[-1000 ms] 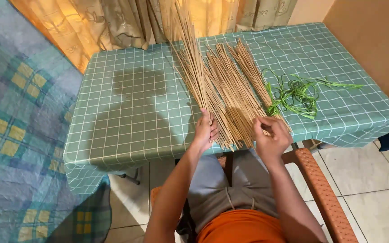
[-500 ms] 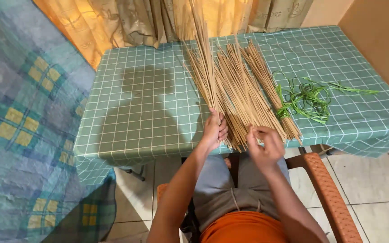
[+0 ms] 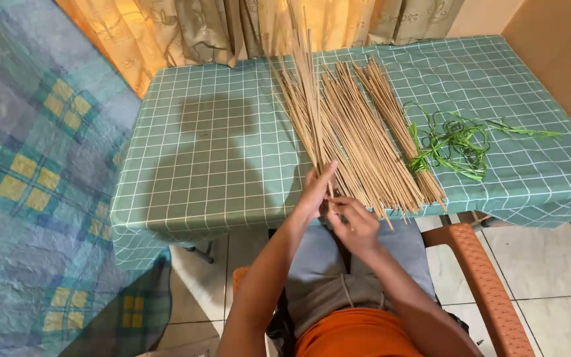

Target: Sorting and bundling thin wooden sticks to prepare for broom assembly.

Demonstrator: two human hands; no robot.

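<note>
Thin tan sticks [image 3: 358,142] — long, straight, fanned in bundles on the green checked tablecloth [image 3: 213,158] — near ends pinched by left hand [image 3: 313,195] and right hand [image 3: 353,223], fingers closed on them.

A home, a lived-in room by the look of it: I sit in an orange plastic chair [image 3: 490,277] at a small table [image 3: 219,172] under a green checked cloth, pale floor tiles [image 3: 550,271] below. Patterned gold curtains [image 3: 186,33] hang close behind the table, and a blue-and-yellow plaid blanket [image 3: 28,185] lies spread at my left, as on a bed or sofa. Thin dry sticks [image 3: 358,145] and green leaf strips [image 3: 454,142] laid on the cloth make it handcraft done on household furniture, not a workshop bench.
</note>
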